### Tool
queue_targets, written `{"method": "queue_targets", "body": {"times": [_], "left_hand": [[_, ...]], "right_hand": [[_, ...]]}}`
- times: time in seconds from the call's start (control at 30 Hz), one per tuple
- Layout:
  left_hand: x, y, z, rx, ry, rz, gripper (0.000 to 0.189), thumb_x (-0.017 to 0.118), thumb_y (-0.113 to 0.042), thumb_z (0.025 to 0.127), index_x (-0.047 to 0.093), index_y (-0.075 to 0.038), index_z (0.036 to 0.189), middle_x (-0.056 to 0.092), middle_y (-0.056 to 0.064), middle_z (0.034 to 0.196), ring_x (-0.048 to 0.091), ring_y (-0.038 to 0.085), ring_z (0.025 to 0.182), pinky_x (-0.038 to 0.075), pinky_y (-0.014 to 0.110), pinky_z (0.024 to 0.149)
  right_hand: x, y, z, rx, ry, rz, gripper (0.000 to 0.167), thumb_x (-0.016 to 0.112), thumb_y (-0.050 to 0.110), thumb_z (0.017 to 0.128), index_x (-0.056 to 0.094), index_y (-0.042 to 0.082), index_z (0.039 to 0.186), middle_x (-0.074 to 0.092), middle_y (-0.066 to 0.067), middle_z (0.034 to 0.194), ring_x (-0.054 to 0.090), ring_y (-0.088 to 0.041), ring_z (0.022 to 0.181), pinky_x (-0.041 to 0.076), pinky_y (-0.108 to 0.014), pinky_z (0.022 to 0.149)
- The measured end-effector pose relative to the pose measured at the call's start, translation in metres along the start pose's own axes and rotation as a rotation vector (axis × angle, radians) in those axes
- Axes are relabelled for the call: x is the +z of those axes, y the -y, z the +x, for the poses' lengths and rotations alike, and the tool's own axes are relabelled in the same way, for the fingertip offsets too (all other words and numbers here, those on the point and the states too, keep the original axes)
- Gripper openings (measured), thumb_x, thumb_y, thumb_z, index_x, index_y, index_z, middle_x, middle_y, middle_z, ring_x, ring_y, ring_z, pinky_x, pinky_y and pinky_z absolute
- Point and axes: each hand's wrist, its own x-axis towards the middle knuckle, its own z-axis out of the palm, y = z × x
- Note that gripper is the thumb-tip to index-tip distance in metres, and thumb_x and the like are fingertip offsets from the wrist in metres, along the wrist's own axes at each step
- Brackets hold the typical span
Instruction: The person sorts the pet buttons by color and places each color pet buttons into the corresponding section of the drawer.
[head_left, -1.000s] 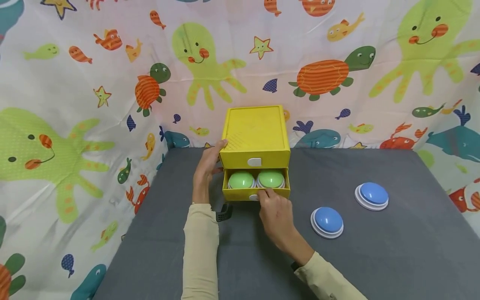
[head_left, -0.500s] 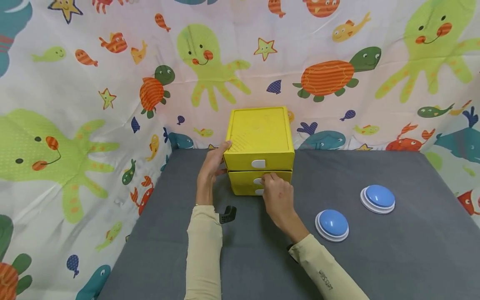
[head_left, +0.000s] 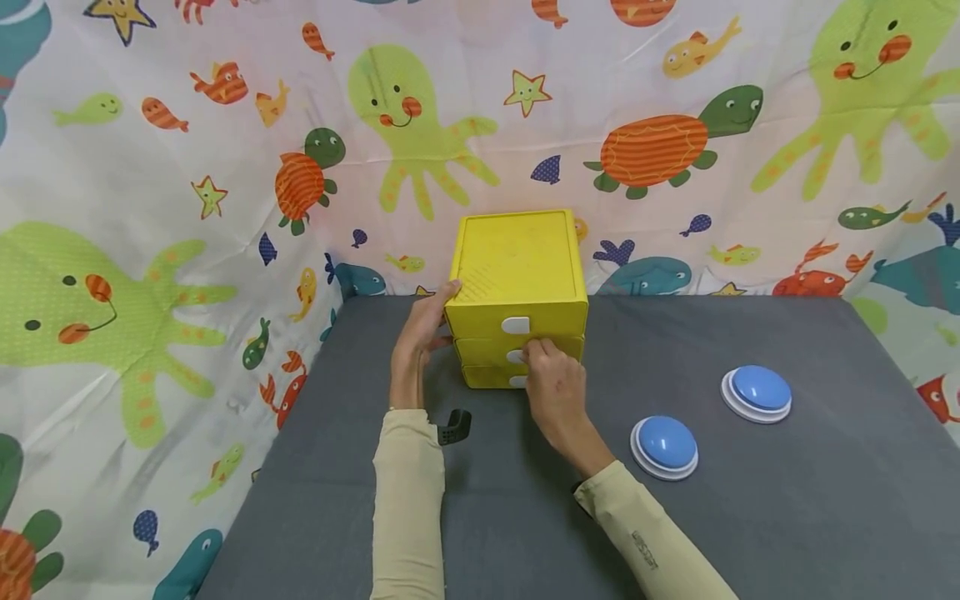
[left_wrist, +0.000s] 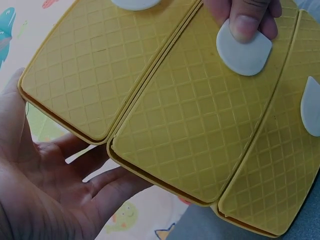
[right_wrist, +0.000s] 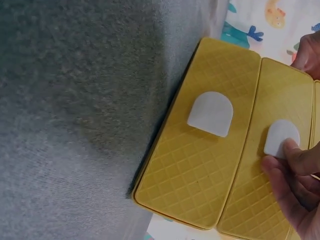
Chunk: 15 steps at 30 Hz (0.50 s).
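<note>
A yellow cabinet (head_left: 517, 258) of three stacked drawers stands at the back of the dark grey table. In the right wrist view, the thumb and fingers of my right hand (head_left: 557, 387) pinch the white tab handle (right_wrist: 279, 135) of the middle drawer (right_wrist: 272, 97). This drawer's front sits level, or nearly so, with the bottom drawer (right_wrist: 185, 175). Against the cabinet's left side rests my left hand (head_left: 418, 333), thumb by the top front corner, fingers stretched along the side wall. The drawers' contents are hidden.
Two blue dome push buttons on white bases lie right of the cabinet, one nearer (head_left: 663, 443) and one farther (head_left: 757, 390). A cloth backdrop (head_left: 555, 50) with sea animals hangs close behind the cabinet and along the left.
The middle drawer, pulled out earlier with two green push buttons in it, has slid back into the cabinet with my right hand. My left hand keeps its place on the side.
</note>
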Motion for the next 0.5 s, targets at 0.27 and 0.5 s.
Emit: {"method": "queue_targets", "body": {"times": [0.27,0.5], "left_hand": [[0.0,0.0,0.001,0.003,-0.013,-0.008,0.082,0.061,-0.067,0.094,0.053,-0.009,0.15,0.053,0.011,0.153,0.051,0.029,0.147,0.048,0.058,0.115],[-0.001,0.0,0.0,0.0,-0.008,-0.002,0.082,0.061,-0.068,0.094,0.053,-0.009,0.15,0.053,0.011,0.153,0.05,0.03,0.147,0.048,0.057,0.116]], "right_hand": [[-0.003,-0.005,0.0,0.063,0.031,0.104,0.011,0.081,0.011,0.09,0.074,0.003,0.093,0.075,-0.011,0.083,0.07,-0.028,0.064,0.057,-0.044,0.055],[-0.007,-0.013,-0.014,0.172,0.116,0.165,0.011,0.082,0.01,0.09,0.072,0.007,0.087,0.074,-0.009,0.08,0.069,-0.027,0.066,0.057,-0.047,0.06]]}}
